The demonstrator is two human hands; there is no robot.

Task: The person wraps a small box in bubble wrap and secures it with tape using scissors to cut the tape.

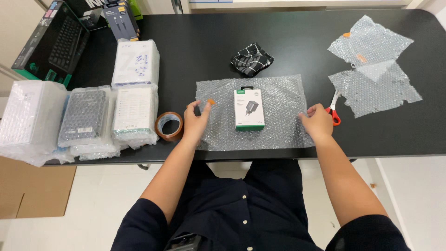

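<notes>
Black tabletop (297, 42) over a pale floor, cardboard low on my left. On it: one bubble wrap sheet (278, 125) at centre with one small white charger box (249, 109) lying flat on it, two loose wrap scraps (371, 69) far right, one pair of red-handled scissors (333, 109), one brown tape roll (169, 126), one checked cloth (252, 59), and about five wrapped packages (134, 114) on the left. My left hand (197, 122) pinches the sheet's left edge, an orange tape bit on a fingertip; my right hand (318, 122) presses the right edge, fingers curled, beside the scissors.
</notes>
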